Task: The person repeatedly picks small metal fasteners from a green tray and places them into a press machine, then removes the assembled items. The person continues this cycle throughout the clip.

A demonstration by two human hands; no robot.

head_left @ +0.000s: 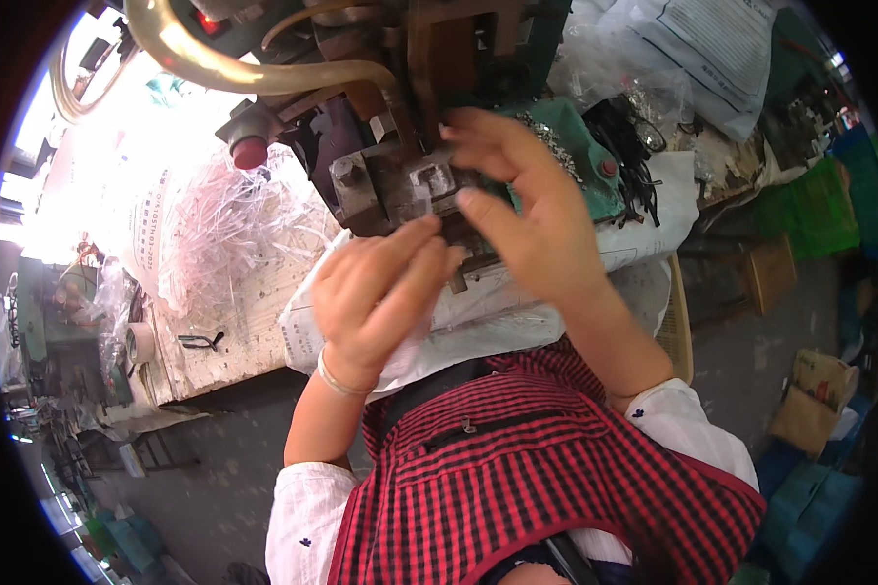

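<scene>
My left hand [376,297] is at the front of a dark metal press [390,180], its fingers pinched together. From its fingertips a thin clear strip [426,205] runs up to a small pale square die [431,179] on the press bed. My right hand [532,219] hovers just right of the die, thumb and fingers apart with nothing between them. Motion smears its fingertips. A steel block with a bolt [349,175] is fixed left of the die. Behind my right hand lies a green tray [595,141] with many small metal pieces.
A heap of clear plastic strips [219,229] covers the bench on the left. Red push buttons [249,151] flank the press. Black cords [642,175] and plastic bags [707,58] lie at the right. A tape roll [140,343] sits near the bench's left front edge.
</scene>
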